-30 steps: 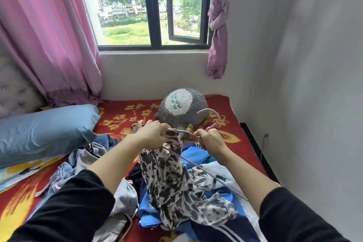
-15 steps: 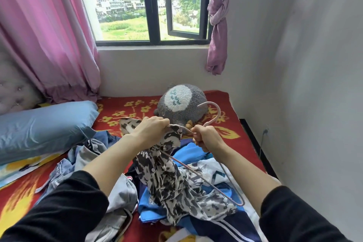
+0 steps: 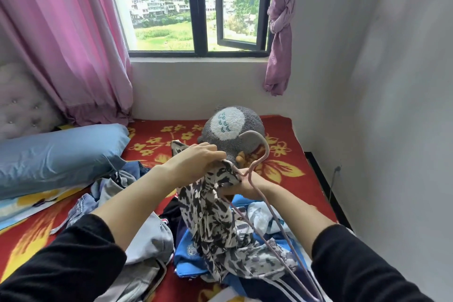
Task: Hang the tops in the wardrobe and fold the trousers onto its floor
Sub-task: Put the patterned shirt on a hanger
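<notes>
"Starting at the left edge, what was recorded?"

"A sheer pink curtain (image 3: 61, 44) hung in long pleats. Below it a smooth blue satin pillow (image 3: 61, 152) lay on the red flowered bedspread (image 3: 157, 130). A crumpled grey heap of clothes (image 3: 147, 243) lay just beside the pillow."

"And the hands?"

"The left hand (image 3: 198, 159) was clenched on the upper edge of the black-and-white blotched top (image 3: 215, 218), holding it above the heap. Its thin cloth trailed in soft folds onto a blue garment (image 3: 186, 255). A slim pink hanger (image 3: 267, 151) rose at the gathered cloth. Its hook curved in front of a round grey plush toy (image 3: 235, 122), and one arm slanted down to the right. The right hand (image 3: 250, 190) lay under the hanger's neck with its fingers hidden behind the cloth, so its grip could not be determined."
</notes>
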